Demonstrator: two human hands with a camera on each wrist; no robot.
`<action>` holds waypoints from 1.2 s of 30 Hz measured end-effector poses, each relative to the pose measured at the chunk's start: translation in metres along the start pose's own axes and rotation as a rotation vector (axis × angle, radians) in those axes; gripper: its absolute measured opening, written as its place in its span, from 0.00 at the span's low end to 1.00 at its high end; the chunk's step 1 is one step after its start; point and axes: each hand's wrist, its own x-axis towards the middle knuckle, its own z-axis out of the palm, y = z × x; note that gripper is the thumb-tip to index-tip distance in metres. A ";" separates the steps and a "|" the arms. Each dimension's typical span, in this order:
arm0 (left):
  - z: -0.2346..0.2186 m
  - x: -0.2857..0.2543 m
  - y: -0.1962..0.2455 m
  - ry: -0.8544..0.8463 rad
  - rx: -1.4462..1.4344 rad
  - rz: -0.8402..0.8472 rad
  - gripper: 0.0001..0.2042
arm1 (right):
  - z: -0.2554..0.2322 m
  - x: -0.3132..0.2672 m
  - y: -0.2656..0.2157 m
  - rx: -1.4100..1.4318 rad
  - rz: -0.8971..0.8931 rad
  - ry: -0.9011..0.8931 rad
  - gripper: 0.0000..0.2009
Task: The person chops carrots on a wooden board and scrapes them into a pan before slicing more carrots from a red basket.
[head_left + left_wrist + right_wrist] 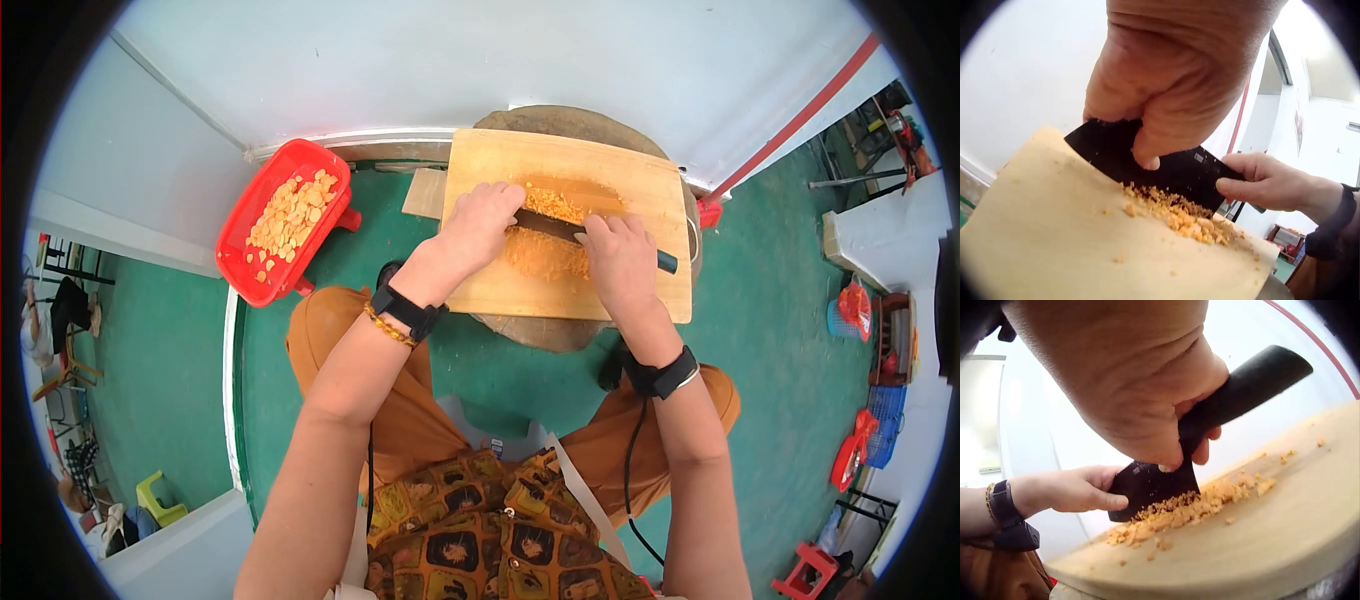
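A dark-bladed cleaver stands with its edge on a wooden cutting board. My left hand pinches the blade near its far end, thumb on one face. My right hand grips where the blade meets the black handle, whose butt sticks out past the palm. Finely chopped orange-yellow bits lie along the blade, on both sides of it in the head view. Some crumbs cling to the blade near its edge.
The board lies on a round wooden block between the person's knees. To the left, a red basin of orange-yellow slices sits on a red stool. A pale wall rises right behind the board.
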 end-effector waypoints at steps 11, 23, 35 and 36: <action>-0.002 0.002 -0.001 0.001 -0.049 -0.001 0.09 | -0.001 0.002 0.002 0.016 0.030 -0.052 0.07; -0.007 0.006 -0.001 0.051 -0.042 0.062 0.08 | -0.010 0.005 0.001 -0.005 0.033 -0.029 0.08; -0.011 0.007 0.006 0.120 -0.055 0.072 0.11 | -0.013 0.006 0.003 -0.012 0.012 -0.004 0.07; -0.005 0.006 0.004 0.091 -0.040 0.039 0.10 | -0.007 0.003 0.003 -0.020 0.013 -0.007 0.07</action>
